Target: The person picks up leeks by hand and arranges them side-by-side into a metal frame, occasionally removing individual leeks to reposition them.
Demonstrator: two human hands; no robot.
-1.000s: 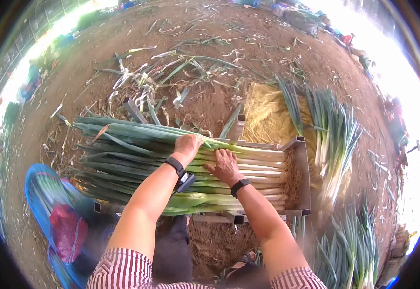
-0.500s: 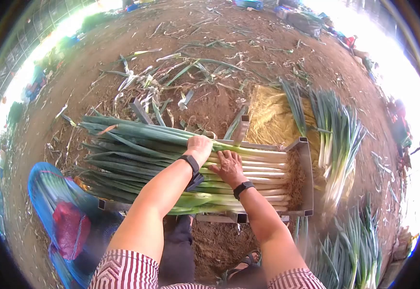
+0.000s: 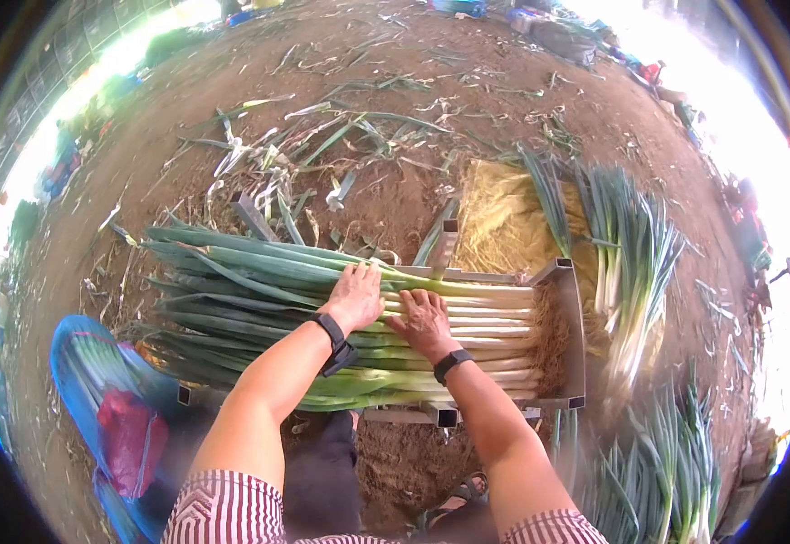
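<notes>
A thick layer of long green onions [image 3: 486, 328] lies side by side in a metal frame [image 3: 573, 317]. Their roots [image 3: 554, 340] face the frame's right end plate, and the green tops reach out to the left. My left hand [image 3: 356, 295] rests on the pale green stalks near the far side, fingers stretched forward and holding nothing. Just right of it, my right hand [image 3: 423, 322] presses on the whiter stems with fingers spread and slightly bent. Each wrist wears a dark band.
A yellow sheet [image 3: 499, 213] lies beyond the frame, with a pile of green onions [image 3: 631, 263] at its right. More green onions [image 3: 658, 471] are at the lower right. Leaf scraps [image 3: 273, 150] litter the soil. A blue bag [image 3: 82, 363] with a red bundle [image 3: 127, 440] sits at lower left.
My left hand has slid left and slightly nearer along the stalks, and its fingers now lie flatter. My right hand has shifted slightly left. The onions look about the same.
</notes>
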